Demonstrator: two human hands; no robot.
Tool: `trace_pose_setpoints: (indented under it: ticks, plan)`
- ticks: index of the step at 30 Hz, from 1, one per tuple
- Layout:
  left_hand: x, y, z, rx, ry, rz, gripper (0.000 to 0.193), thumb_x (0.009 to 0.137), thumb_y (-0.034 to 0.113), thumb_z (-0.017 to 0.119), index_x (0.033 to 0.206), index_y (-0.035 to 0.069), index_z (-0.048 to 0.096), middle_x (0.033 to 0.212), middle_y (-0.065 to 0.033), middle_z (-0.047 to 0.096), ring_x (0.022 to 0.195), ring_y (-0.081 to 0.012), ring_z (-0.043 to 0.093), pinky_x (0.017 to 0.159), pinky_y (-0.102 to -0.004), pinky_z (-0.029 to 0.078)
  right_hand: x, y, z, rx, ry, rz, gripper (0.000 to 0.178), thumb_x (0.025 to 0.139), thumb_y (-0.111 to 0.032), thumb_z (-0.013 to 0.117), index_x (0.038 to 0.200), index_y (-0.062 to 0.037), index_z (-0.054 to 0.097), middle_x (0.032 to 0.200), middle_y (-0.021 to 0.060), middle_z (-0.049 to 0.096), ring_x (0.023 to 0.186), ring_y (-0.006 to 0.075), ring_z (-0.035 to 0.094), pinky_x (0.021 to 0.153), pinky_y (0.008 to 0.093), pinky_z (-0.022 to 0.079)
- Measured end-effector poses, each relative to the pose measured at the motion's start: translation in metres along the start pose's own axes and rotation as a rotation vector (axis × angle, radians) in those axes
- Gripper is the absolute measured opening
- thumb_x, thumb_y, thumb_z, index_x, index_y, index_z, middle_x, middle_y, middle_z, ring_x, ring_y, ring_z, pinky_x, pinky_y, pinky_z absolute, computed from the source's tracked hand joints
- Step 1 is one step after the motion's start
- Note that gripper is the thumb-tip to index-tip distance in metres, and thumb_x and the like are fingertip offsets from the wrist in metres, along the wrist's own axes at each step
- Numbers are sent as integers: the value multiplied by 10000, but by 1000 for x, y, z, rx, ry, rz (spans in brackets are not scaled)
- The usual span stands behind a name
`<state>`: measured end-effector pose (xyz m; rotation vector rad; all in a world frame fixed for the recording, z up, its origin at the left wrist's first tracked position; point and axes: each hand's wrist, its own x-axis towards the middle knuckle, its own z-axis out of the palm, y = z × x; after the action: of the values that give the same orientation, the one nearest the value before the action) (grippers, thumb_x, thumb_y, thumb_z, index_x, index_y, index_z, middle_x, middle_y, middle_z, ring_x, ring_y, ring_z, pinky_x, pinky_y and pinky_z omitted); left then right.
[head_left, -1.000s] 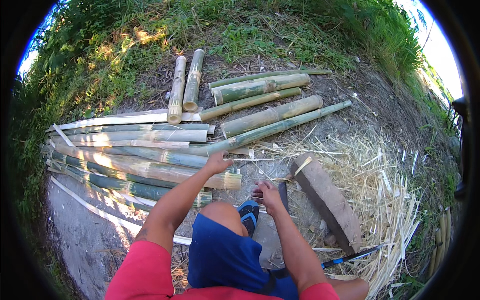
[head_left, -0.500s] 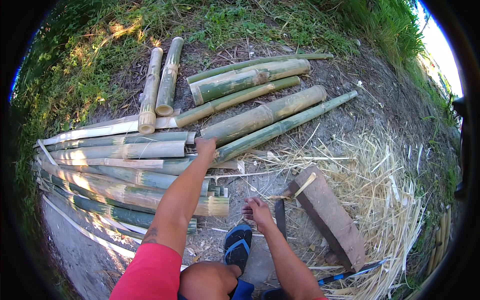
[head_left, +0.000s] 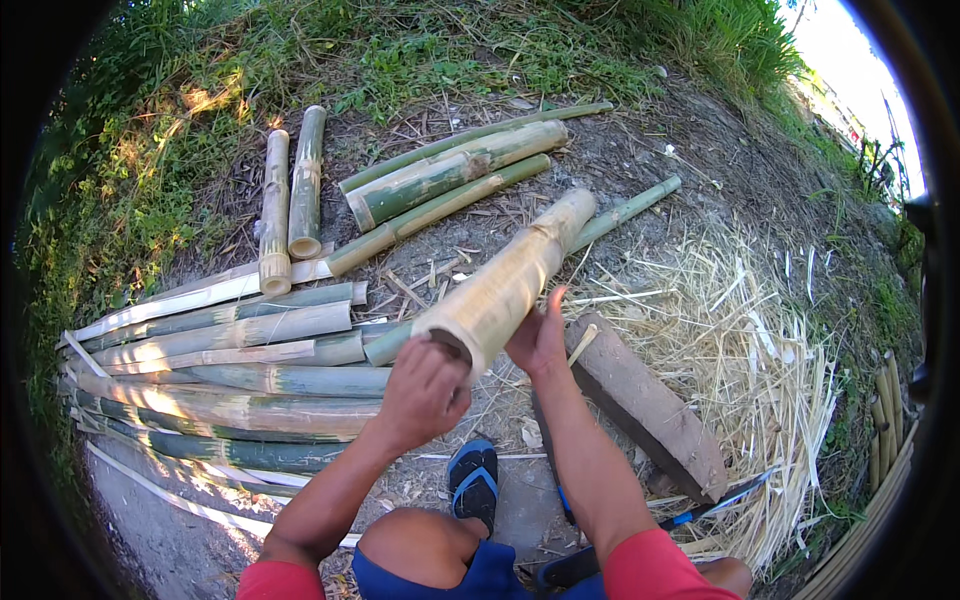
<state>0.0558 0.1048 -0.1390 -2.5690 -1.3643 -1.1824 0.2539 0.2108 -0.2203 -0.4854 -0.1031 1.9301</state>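
Observation:
A thick, pale section of bamboo (head_left: 510, 280), hollow at its near end, is raised off the ground in front of me and tilts away to the far right. My left hand (head_left: 425, 390) is closed on the rim of its near end, with fingertips at the opening. Against the right side of the section, my right hand (head_left: 540, 340) supports it, thumb up; the other fingers are partly hidden beneath it. A thinner green bamboo pole (head_left: 625, 215) lies on the ground behind the raised section, partly covered by it.
Split bamboo lengths (head_left: 250, 375) are piled at left. Two upright-lying bamboo tubes (head_left: 305, 185) and several poles (head_left: 465, 170) lie beyond. At right are a wooden block (head_left: 650, 410), pale shavings (head_left: 740, 370) and a long tool with blue marking (head_left: 700, 512). A dark flat blade (head_left: 548, 440) lies beside the block.
The thick bamboo section has been lifted from the ground and its near end brought toward me. My left hand came nearer with it; my right hand moved up to its side.

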Motion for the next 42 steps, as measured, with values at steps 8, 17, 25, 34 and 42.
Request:
trace_pose_setpoints:
  ticks: [8, 17, 25, 34, 42]
  plan:
    - [29, 48, -63, 222, -7, 101, 347, 718, 153, 757, 1051, 106, 674, 1005, -6, 685, 980, -161, 648, 1113, -432, 360, -23, 15, 71, -35, -85, -163, 917, 866, -781, 491, 1467, -95, 403, 1408, 148, 538, 1257, 334, 551, 1067, 486, 457]
    - [55, 138, -237, 110, 549, 248, 378, 729, 288, 851, 813, 80, 546, 722, -49, 576, 720, -248, 561, 659, -395, 489, -169, 45, 187, -44, -393, 101, 875, 854, -752, 558, 1425, -100, 436, 1348, 110, 575, 1194, 272, 591, 984, 502, 502]
    - [105, 128, -205, 115, 477, 249, 486, 639, 203, 900, 976, 39, 592, 970, -108, 606, 900, -274, 581, 780, -393, 498, -217, 40, 41, -1049, -159, -135, 458, 957, -408, 611, 1196, -21, 557, 1032, 132, 693, 920, 216, 698, 792, 356, 552]
    - [106, 88, -124, -701, 479, -351, 1020, 652, 250, 934, 1423, 47, 298, 1336, -140, 479, 1225, -250, 519, 1022, -394, 469, -315, 45, -249, -2051, 643, 245, 699, 792, -330, 785, 1286, 46, 463, 1290, 269, 548, 1182, 451, 562, 974, 488, 483]
    - [111, 84, -101, -769, 693, -352, 876, 709, 242, 869, 1384, 24, 354, 1229, -113, 557, 1113, -224, 588, 973, -373, 496, -343, 36, -277, -2137, 663, 87, 611, 764, -285, 803, 1200, 15, 499, 1273, 247, 528, 1225, 415, 506, 1019, 466, 440]
